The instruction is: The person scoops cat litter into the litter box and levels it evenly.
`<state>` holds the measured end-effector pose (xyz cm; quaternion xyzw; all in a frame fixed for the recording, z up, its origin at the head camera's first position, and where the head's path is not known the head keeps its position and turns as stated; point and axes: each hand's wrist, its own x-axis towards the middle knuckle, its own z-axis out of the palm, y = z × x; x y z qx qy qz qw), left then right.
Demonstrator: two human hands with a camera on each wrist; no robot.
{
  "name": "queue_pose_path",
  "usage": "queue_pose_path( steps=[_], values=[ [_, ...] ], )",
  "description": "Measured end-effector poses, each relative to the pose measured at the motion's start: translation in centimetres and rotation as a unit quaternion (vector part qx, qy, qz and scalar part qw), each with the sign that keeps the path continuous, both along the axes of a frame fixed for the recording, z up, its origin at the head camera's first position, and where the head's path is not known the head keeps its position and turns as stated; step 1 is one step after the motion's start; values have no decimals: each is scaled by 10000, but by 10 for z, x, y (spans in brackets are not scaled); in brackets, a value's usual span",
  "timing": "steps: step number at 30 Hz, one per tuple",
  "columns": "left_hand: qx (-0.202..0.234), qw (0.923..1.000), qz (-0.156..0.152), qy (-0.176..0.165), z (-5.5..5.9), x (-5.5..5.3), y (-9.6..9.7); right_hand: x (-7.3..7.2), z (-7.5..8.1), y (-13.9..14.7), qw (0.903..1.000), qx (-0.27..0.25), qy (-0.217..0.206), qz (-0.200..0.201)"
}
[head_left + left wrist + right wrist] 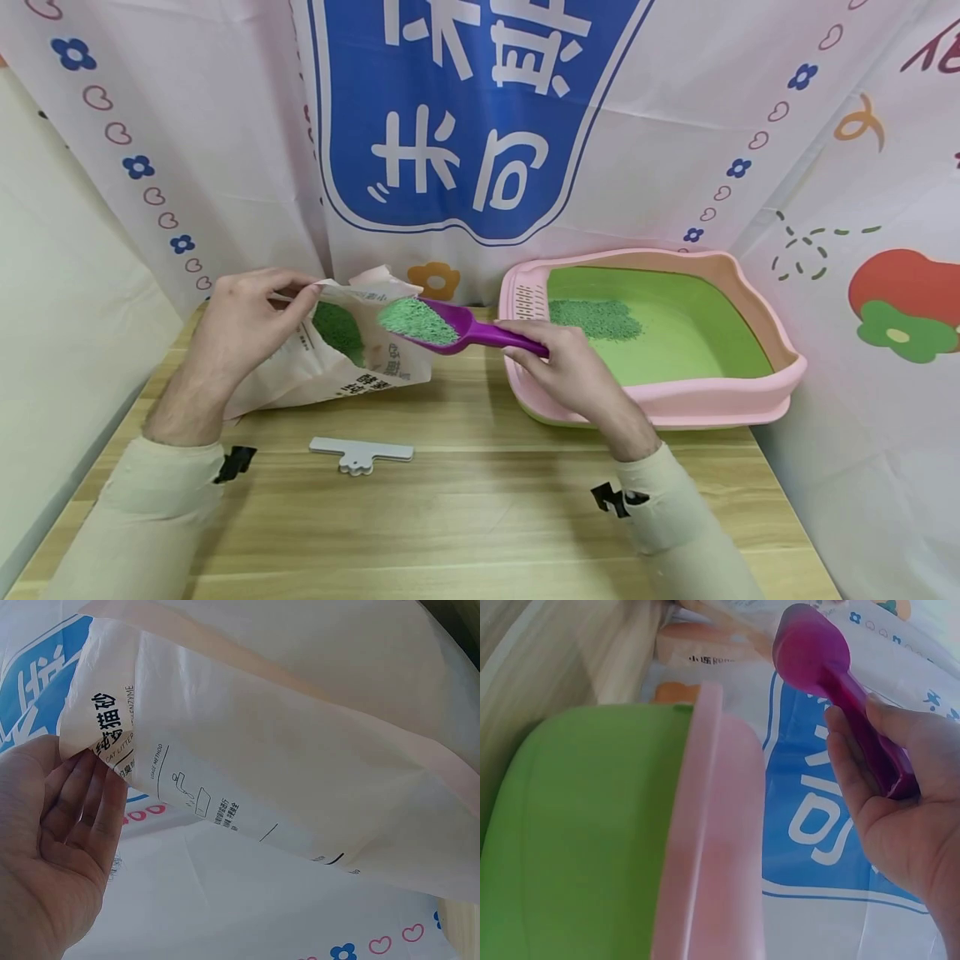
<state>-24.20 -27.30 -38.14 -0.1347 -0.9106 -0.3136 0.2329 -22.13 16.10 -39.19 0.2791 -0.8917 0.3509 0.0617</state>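
Observation:
A white cat litter bag [300, 392] with dark print lies on the table at the left, its mouth open and green granules [339, 332] inside. My left hand [243, 333] pinches the upper edge of that bag between thumb and fingers; the left wrist view shows the pinched corner of the bag [112, 682]. My right hand [566, 367] grips the handle of a purple scoop [487, 335], its bowl heaped with light green granules [420, 321] at the bag's mouth. In the right wrist view the scoop [855, 697] shows from its underside.
To the right stands a green litter box with a pink rim [720, 404]; a patch of green granules [600, 318] lies inside at its left. A grey-white bag clip [362, 452] rests on the wooden table [435, 525]. Behind hangs a printed cloth [645, 167].

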Motion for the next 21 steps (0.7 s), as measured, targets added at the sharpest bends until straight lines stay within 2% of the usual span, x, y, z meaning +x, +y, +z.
queue_pose_path(
  steps=[21],
  values=[
    [-20, 10000, 3, 34, 1, 2, -1, 4, 16, 25, 9996, -74, 256, -98]
  ],
)
